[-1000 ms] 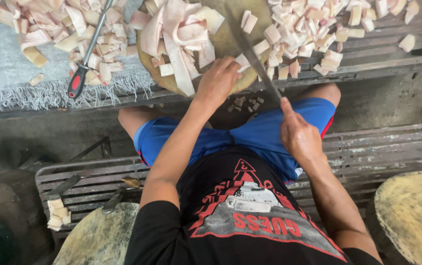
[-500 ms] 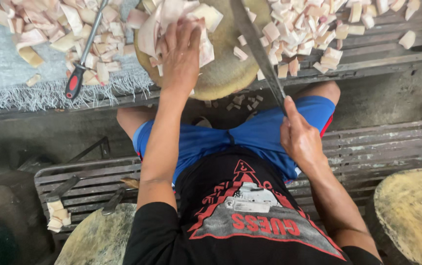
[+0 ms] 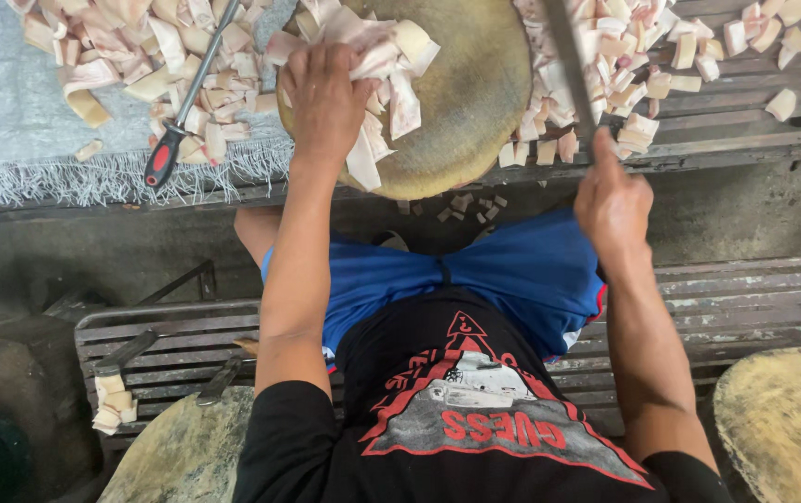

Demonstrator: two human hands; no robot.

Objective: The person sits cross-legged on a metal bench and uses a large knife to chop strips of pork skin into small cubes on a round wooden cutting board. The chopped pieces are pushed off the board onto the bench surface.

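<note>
In the head view, a round wooden block [image 3: 470, 102] is seen at the top centre, resting on a slatted bench [image 3: 745, 149]. A heap of pale strips [image 3: 377, 70] lies on the near left part of the block. The left hand [image 3: 326, 98] is laid palm down on this heap, fingers curled over the strips and pressing them to the block. The right hand [image 3: 613, 200] is held just right of the block, below its edge, and is closed in a fist around the handle of a knife [image 3: 570, 65]; the blade runs up along the block's right side and is blurred. Cut pieces [image 3: 661, 65] are piled right of the block, touching it. More strips [image 3: 140, 56] are heaped left of the block on a grey cloth [image 3: 9, 130], and a red-handled steel [image 3: 182, 107] lies across them. A few scraps [image 3: 466, 203] are seen below the block. The person's blue shorts [image 3: 475, 279] and black shirt [image 3: 475, 410] fill the frame beneath the block.
</note>
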